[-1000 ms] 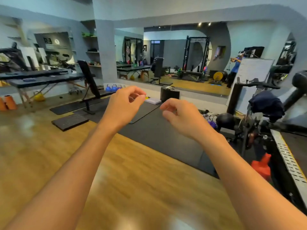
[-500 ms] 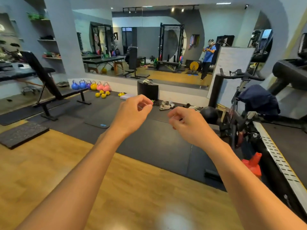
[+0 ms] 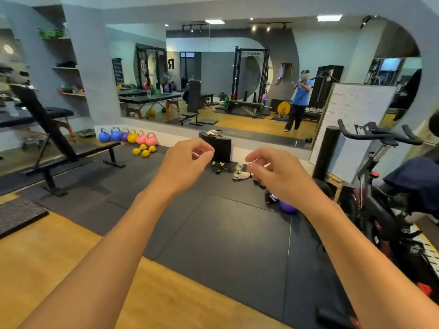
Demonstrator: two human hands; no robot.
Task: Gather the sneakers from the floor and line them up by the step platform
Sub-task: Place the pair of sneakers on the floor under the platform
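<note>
Wooden flooring (image 3: pixel 59 276) fills the nearest ground, then gives way to black rubber mat (image 3: pixel 225 233). Above the mat both bare arms reach forward. The left hand (image 3: pixel 184 166) is loosely curled, thumb and fingers nearly pinched together, with nothing in it. The right hand (image 3: pixel 276 175) is curled the same way and also empty.

Beyond the hands, on the mat, lie the sneakers: a black pair with green accents (image 3: pixel 222 166) just beside a white pair (image 3: pixel 241 172), both close in front of the black step platform (image 3: pixel 217 144). Another dark shoe (image 3: pixel 259 184) shows partly behind the right hand, and something dark lies near a purple ball (image 3: pixel 287 206); I cannot tell if that is a shoe.

Risks ahead, as a judgement: the half-hidden shoes by the right hand could be missed, leaving the row incomplete. The exercise bike (image 3: pixel 380 186) stands close on the right, so a stoop there could knock it. Colourful kettlebells (image 3: pixel 128 137) sit well apart to the left.
</note>
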